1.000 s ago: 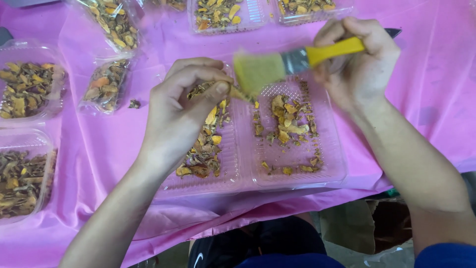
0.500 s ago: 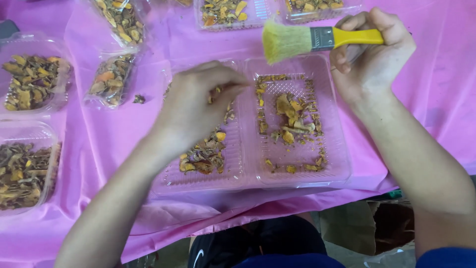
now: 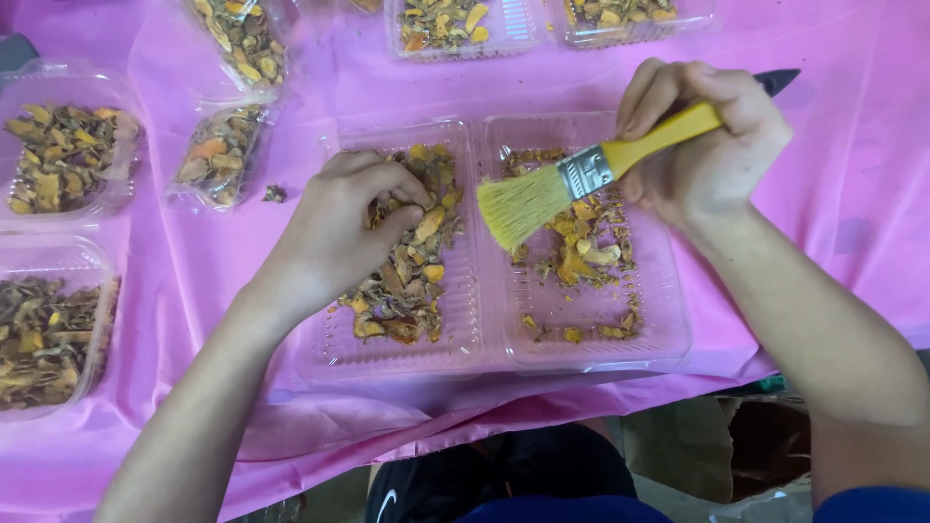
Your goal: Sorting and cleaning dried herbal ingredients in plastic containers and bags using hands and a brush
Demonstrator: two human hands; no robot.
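A clear hinged plastic tray (image 3: pixel 489 353) lies open in front of me on a pink tablecloth (image 3: pixel 852 194). Its left half holds a pile of dried orange-brown slices (image 3: pixel 407 281); its right half holds a thinner scatter of slices (image 3: pixel 581 257). My left hand (image 3: pixel 344 228) rests in the left pile, fingers curled around some pieces. My right hand (image 3: pixel 707 140) grips a yellow-handled paintbrush (image 3: pixel 581 174), whose pale bristles hang over the tray's middle rib, just above the right half.
Two clear trays of dried slices (image 3: pixel 63 160) (image 3: pixel 44 329) sit at the left edge. Small filled bags (image 3: pixel 218 155) (image 3: pixel 242 39) lie beyond my left hand, and more filled trays (image 3: pixel 460 24) line the far edge. The table's near edge runs below the open tray.
My right hand has swung the brush down from above the tray, bristles now low over its middle. My left hand stays in the left pile, curled a little tighter.
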